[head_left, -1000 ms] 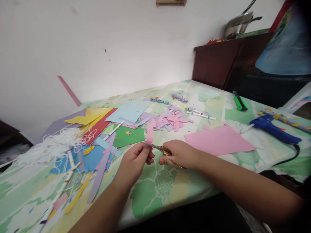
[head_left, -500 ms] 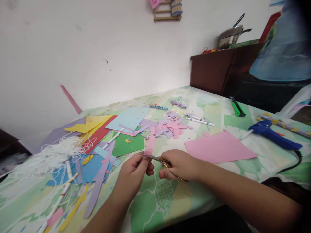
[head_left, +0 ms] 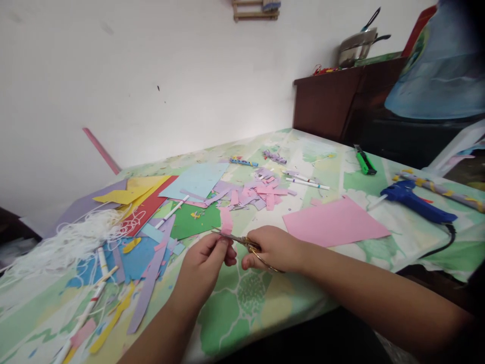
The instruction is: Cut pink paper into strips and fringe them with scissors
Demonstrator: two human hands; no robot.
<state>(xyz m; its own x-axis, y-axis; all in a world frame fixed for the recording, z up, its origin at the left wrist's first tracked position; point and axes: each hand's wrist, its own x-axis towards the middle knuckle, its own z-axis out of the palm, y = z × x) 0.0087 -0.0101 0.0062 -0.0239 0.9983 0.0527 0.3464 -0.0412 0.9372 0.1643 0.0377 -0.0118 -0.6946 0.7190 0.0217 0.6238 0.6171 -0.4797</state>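
My left hand (head_left: 208, 260) pinches the near end of a short pink paper strip (head_left: 226, 221) between thumb and fingers. In my right hand (head_left: 271, 248) are gold-handled scissors (head_left: 253, 246), their blades lying across the strip just above my left fingertips. The strip's far end points away from me, over the table. Beyond it lies a pile of pink and lilac paper scraps (head_left: 261, 194). A larger pink paper sheet (head_left: 333, 222) rests to the right of my right hand, and a green sheet (head_left: 197, 221) lies behind my left hand.
White string (head_left: 83, 237) is heaped at the left among coloured sheets, strips and white sticks. A blue glue gun (head_left: 417, 202) and a green utility knife (head_left: 365, 161) lie at the right. Wrapped rolls (head_left: 243, 162) sit near the back on the patterned tablecloth (head_left: 235, 323).
The far part of the pink strip looks shorter, and a pink piece now lies by the scrap pile. The whole view has shifted slightly.
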